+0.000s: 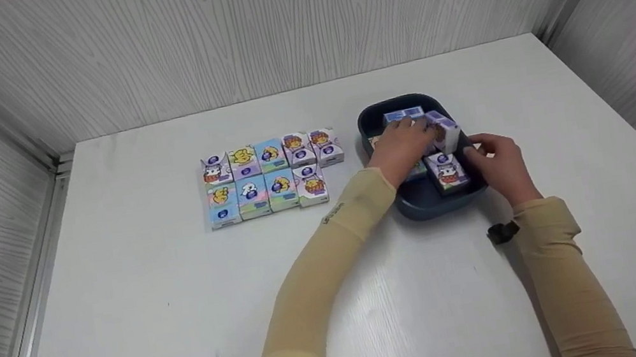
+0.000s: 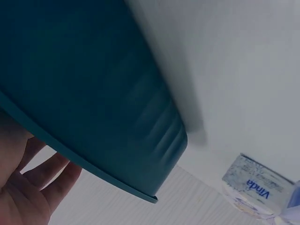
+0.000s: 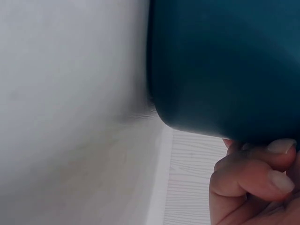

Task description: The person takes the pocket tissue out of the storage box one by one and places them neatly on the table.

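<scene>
A dark blue-green plastic basin (image 1: 430, 209) stands on the table with several small tissue packs in it. My left hand (image 1: 406, 144) reaches over its left side and grips a purple-and-white tissue pack (image 1: 446, 132), tilted up at the fingertips. Below that pack lies another tissue pack (image 1: 447, 171) with a cartoon print. My right hand (image 1: 503, 163) holds the basin's right rim, thumb at the edge. In the right wrist view its curled fingers (image 3: 253, 176) are against the outer wall. The left wrist view shows the left fingers beyond the rim, the gripped pack hidden.
Left of the basin, cartoon-printed tissue packs (image 1: 263, 178) lie side by side in two rows on the white table (image 1: 188, 329). One Vinda pack (image 2: 255, 183) shows in the left wrist view. Grey wood-grain panels (image 1: 266, 25) stand behind and at both sides.
</scene>
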`<state>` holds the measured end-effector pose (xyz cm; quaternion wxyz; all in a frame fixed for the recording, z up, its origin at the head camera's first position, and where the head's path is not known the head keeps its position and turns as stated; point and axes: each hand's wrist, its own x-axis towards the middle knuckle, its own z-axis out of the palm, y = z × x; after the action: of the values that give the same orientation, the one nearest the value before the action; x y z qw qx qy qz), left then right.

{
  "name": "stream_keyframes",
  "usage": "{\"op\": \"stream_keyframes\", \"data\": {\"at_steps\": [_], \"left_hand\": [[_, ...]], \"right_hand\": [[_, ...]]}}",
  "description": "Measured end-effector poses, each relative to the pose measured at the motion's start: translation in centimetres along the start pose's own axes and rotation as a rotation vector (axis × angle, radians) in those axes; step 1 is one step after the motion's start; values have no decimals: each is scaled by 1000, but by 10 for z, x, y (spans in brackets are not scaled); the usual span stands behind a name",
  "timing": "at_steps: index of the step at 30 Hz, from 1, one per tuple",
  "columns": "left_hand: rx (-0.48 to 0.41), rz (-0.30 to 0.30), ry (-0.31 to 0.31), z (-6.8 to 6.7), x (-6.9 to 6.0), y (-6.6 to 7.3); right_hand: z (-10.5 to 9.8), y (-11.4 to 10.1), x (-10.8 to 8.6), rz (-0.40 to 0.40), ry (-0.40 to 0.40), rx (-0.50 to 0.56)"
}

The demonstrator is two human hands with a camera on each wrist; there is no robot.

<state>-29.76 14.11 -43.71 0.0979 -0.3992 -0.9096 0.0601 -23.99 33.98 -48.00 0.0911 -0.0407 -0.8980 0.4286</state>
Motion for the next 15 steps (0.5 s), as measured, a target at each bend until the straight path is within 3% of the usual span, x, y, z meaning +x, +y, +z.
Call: {"op": "stream_keyframes", "data": {"at_steps": [5,8,15], "left_hand": [[103,18,2,-1,3,1],[122,35,53,1,0,0],[16,23,183,-4,-22,-9]], "right_hand": [[2,0,0,-22,11,-4],[2,1,1,-19,14,-5],[0,2,1,-18,8,-9]]}}
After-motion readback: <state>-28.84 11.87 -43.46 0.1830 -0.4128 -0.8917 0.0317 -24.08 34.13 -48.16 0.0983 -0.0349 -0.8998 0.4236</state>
